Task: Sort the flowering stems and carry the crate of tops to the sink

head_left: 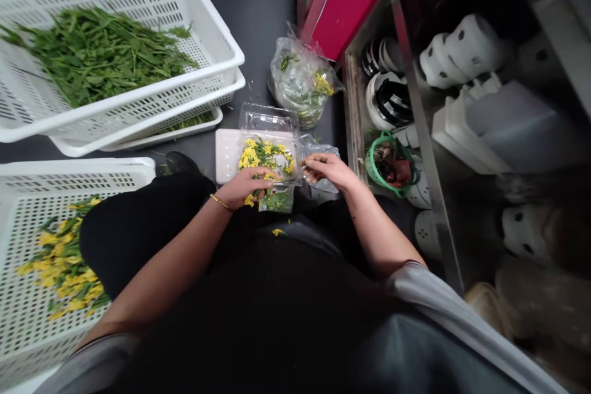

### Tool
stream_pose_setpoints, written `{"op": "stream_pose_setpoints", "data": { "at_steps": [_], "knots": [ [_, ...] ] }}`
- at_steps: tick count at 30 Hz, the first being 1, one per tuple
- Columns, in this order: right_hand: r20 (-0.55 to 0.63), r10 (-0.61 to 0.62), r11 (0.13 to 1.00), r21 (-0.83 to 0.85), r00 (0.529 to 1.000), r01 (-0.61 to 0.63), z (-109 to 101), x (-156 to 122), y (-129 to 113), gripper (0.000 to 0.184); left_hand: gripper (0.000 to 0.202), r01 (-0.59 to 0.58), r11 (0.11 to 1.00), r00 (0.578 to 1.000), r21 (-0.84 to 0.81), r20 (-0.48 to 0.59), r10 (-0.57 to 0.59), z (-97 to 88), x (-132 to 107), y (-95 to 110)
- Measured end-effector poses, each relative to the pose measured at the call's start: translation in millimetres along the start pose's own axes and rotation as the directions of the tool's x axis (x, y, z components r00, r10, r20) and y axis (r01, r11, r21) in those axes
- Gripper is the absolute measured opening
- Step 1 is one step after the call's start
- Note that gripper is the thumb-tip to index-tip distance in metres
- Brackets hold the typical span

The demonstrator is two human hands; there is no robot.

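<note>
In front of me a clear plastic clamshell box (270, 116) stands with its lid raised on a pale pink-white slab (226, 157). Yellow flowers with green stems (263, 149) lie inside it, mostly along the far and left sides. My left hand (247, 187) is over the box's near left corner, fingers curled around a few yellow flowers (250, 201). Beside the right wall of the box is my right hand (325, 169), thumb and fingertips drawn together; what they pinch is too small to tell. A bag of chopped greens (277, 201) lies just below the box.
White baskets hold leafy greens (111, 52) at upper left and yellow flowers (69, 265) at lower left. Beyond the box sits a stuffed plastic bag (300, 80). At right are metal shelving (425, 154), a green basket (391, 163) and white pots (462, 49).
</note>
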State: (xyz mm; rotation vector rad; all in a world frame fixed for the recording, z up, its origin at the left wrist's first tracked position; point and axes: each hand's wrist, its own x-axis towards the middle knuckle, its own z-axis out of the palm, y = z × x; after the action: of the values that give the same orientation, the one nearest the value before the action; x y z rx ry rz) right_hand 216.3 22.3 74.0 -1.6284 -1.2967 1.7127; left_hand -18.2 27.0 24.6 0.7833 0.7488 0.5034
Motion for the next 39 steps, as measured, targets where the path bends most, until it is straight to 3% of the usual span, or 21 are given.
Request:
{"op": "stream_pose_setpoints", "data": {
  "at_steps": [4,8,11,14,17,21,22,23,25,27,29,33,36,39],
  "knots": [
    [-0.098,0.000,0.998,-0.067,0.995,-0.006,-8.4,16.3,9.3,0.030,0.018,0.002,0.987,0.999,-0.160,0.048,0.005,-5.4,2.1,7.9],
    [-0.188,-0.102,0.976,-0.211,0.977,0.061,8.1,21.0,5.7,0.021,0.014,-0.050,0.960,0.996,-0.277,0.054,0.068,-6.7,5.2,12.3],
    [0.074,-0.201,0.853,-0.477,0.977,0.211,23.9,0.4,8.2,0.012,0.023,-0.089,0.933,0.989,-0.348,0.079,0.124,-7.8,4.2,14.5],
    [0.299,-0.105,0.730,-0.625,0.948,0.278,39.2,-25.2,26.9,0.011,0.028,-0.121,0.945,0.987,-0.303,0.063,0.146,-5.8,2.5,15.1],
    [0.289,0.060,0.664,-0.726,0.955,0.178,59.2,-35.7,56.9,0.013,0.022,-0.127,0.966,0.991,-0.224,0.018,0.135,0.2,1.8,13.0],
    [0.252,0.271,0.446,-0.888,0.929,0.111,84.2,-28.8,85.0,0.019,0.017,-0.091,0.985,0.996,-0.144,-0.002,0.092,6.1,1.8,7.7],
    [0.243,0.284,0.438,-0.893,0.927,0.100,84.9,-26.4,86.8,0.016,0.017,-0.086,0.989,0.996,-0.119,-0.008,0.086,6.3,2.1,6.4],
    [0.240,0.279,0.479,-0.874,0.930,0.082,82.1,-24.5,86.6,0.013,0.016,-0.084,0.992,0.996,-0.092,-0.017,0.083,6.1,2.5,5.1],
    [0.223,0.248,0.677,-0.736,0.943,-0.004,67.7,-22.9,81.0,0.010,0.014,-0.065,0.997,0.997,-0.043,-0.039,0.063,5.2,4.2,1.9],
    [0.189,0.237,0.881,-0.454,0.953,-0.129,48.0,-23.5,70.2,0.007,0.012,-0.018,1.000,0.998,-0.016,-0.063,0.017,4.9,6.6,-2.2],
    [0.160,0.233,0.968,-0.130,0.959,-0.213,32.6,-24.0,57.0,0.012,0.013,0.037,0.999,0.997,-0.008,-0.071,-0.038,6.2,8.7,-6.5],
    [0.123,0.152,0.934,0.306,0.981,-0.183,29.0,-17.9,34.6,0.032,0.022,0.053,0.998,0.998,0.025,-0.027,-0.053,13.0,10.2,-10.8],
    [0.103,0.124,0.904,0.397,0.987,-0.156,38.8,-8.0,28.2,0.038,0.030,0.019,0.997,0.998,0.074,-0.056,-0.014,16.6,12.3,-12.0],
    [0.037,0.117,0.907,0.403,0.992,-0.122,46.7,2.0,29.2,0.040,0.025,-0.067,0.993,0.989,0.093,-0.128,0.078,15.0,17.3,-16.1]
  ]
}}
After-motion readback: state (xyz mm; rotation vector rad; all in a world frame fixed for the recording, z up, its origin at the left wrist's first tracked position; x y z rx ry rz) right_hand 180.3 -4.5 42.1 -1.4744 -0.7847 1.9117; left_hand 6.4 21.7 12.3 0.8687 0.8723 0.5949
